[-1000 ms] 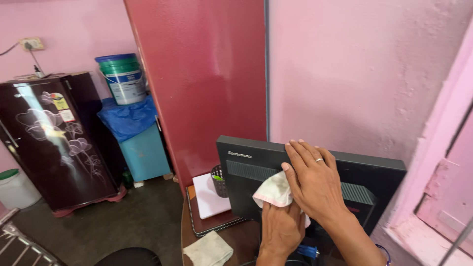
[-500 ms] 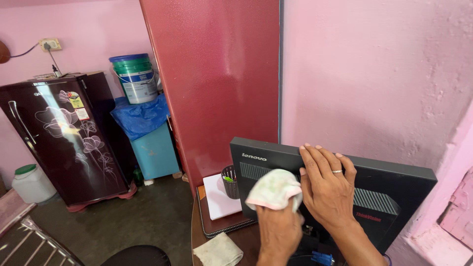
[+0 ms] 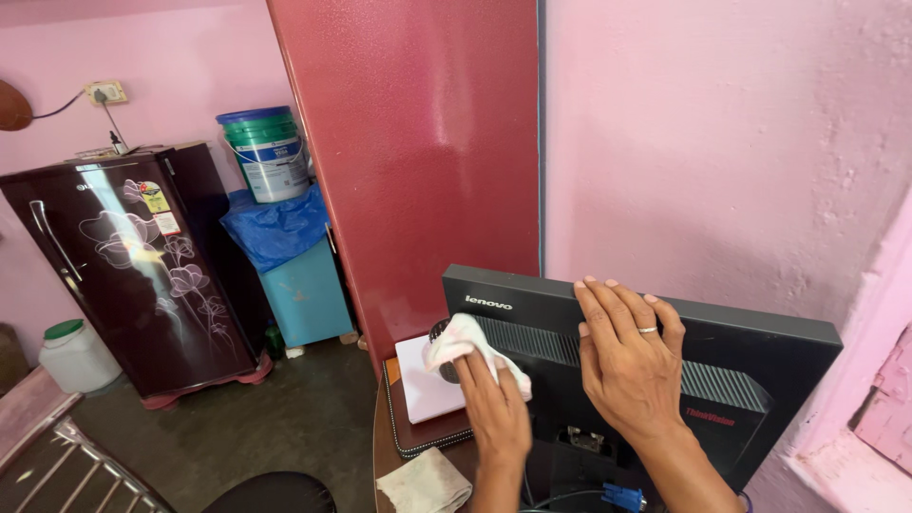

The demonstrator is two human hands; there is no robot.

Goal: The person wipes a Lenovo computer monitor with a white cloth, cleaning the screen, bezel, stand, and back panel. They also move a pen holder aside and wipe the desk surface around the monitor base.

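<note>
Head view, near to far: folded rag (image 3: 424,484) on brown bench (image 3: 388,454); left hand (image 3: 496,410) gripping pale cloth (image 3: 459,342) against black monitor back (image 3: 750,356); right hand (image 3: 627,366) flat, fingers spread, on it. Beyond: red door (image 3: 418,142), dark fridge (image 3: 133,266), pink wall (image 3: 722,142).

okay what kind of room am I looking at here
Most likely a room in a home, doubling as a small work corner: a dark floral fridge stands against the pink wall, a paint bucket sits on a covered stand, and a computer monitor is on a desk.
</note>
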